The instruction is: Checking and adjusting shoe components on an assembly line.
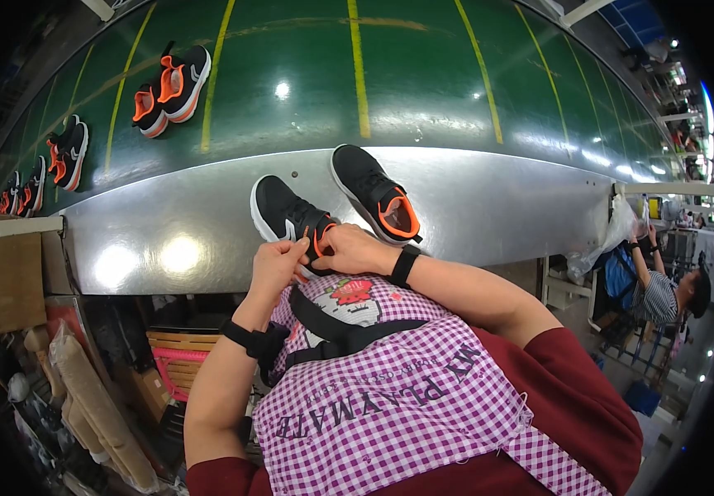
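A black sneaker (281, 205) with a white sole and orange lining lies on the metal ledge in front of me, toe pointing away. My left hand (278, 264) is at its left heel side, thumb and fingertips pinched together near the strap; what they pinch is too small to make out. My right hand (350, 250) grips the shoe's collar at the opening, fingers curled over the orange edge. The heel is mostly hidden by both hands. Just right of it rests the matching sneaker (367, 183), untouched, its orange-lined opening toward me.
Beyond the metal ledge (473, 198) runs a green conveyor belt (291, 107) with yellow cross lines. Pairs of similar sneakers (177, 87) stand on it at the left. A cardboard box (15, 273) is by the ledge's left end. Another person (663, 293) works at far right near a plastic bag (617, 223).
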Motion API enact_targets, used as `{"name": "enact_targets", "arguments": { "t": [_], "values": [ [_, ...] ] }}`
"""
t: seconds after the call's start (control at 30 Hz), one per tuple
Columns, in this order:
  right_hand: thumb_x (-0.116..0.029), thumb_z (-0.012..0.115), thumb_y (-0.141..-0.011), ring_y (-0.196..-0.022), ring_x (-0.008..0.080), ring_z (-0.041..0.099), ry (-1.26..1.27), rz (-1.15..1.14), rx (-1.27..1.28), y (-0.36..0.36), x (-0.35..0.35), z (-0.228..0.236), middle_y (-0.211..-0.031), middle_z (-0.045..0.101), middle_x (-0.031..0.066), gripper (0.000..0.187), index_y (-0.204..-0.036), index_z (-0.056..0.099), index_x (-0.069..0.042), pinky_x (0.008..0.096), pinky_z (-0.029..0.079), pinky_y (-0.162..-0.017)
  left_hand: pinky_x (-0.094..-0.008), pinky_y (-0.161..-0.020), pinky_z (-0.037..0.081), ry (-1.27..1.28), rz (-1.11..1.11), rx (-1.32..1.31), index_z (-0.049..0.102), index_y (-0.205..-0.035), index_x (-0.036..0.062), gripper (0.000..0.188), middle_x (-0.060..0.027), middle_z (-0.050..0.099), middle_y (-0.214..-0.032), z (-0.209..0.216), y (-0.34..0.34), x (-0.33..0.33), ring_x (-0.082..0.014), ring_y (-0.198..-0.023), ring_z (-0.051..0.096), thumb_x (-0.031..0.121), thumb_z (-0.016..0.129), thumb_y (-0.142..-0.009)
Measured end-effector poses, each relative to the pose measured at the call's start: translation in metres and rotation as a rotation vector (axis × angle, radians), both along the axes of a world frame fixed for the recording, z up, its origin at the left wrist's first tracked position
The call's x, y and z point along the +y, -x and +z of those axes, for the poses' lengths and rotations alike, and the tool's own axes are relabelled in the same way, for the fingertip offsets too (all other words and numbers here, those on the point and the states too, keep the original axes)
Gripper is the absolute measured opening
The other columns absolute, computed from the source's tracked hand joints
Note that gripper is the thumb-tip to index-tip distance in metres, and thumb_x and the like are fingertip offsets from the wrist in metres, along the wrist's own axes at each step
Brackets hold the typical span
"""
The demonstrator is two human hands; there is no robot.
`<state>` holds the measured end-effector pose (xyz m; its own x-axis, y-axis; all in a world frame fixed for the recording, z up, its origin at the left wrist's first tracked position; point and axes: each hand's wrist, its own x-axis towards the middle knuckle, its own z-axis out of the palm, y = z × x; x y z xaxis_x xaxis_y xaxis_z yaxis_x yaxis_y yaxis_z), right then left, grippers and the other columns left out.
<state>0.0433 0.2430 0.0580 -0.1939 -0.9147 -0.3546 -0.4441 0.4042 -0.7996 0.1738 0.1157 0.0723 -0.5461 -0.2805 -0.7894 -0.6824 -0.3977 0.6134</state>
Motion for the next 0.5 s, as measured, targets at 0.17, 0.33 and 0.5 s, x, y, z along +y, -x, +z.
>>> {"name": "enact_targets", "arguments": {
  "t": [0.17, 0.33, 0.5],
  "values": [
    [-0.028, 0.068, -0.072, -0.066, 0.0292, 0.061, -0.131, -0.038, -0.132, 0.005, 0.000, 0.006, -0.069, 0.062, 0.0169, 0.030, -0.078, 0.066, 0.001, 0.0381, 0.046, -0.063, -0.0224, -0.046, 0.039, 0.632, -0.297, -0.026, 0.057, -0.050, 0.0027, 0.050, -0.0026, 0.055, -0.048, -0.013, 0.001, -0.008, -0.0095, -0.046, 0.053, 0.044, 0.068, -0.077],
    [-0.027, 0.068, -0.073, -0.066, 0.0264, 0.060, -0.072, -0.049, -0.258, 0.010, 0.007, -0.009, -0.070, 0.062, 0.0158, 0.029, -0.082, 0.066, 0.000, 0.0353, 0.046, -0.062, -0.0216, -0.046, 0.039, 0.238, -0.024, 0.036, 0.061, -0.058, 0.0023, 0.047, -0.0011, 0.053, -0.048, -0.013, -0.001, -0.011, -0.0087, -0.046, 0.050, 0.045, 0.067, -0.078],
    [-0.028, 0.066, -0.074, -0.065, 0.0262, 0.060, -0.006, -0.060, -0.225, 0.004, 0.009, -0.007, -0.070, 0.062, 0.0157, 0.029, -0.083, 0.066, 0.000, 0.0355, 0.045, -0.063, -0.0227, -0.046, 0.039, 0.304, 0.013, 0.030, 0.062, -0.061, 0.0016, 0.046, -0.0012, 0.053, -0.048, -0.007, -0.001, -0.003, -0.0091, -0.045, 0.050, 0.045, 0.068, -0.077]
  ]
}}
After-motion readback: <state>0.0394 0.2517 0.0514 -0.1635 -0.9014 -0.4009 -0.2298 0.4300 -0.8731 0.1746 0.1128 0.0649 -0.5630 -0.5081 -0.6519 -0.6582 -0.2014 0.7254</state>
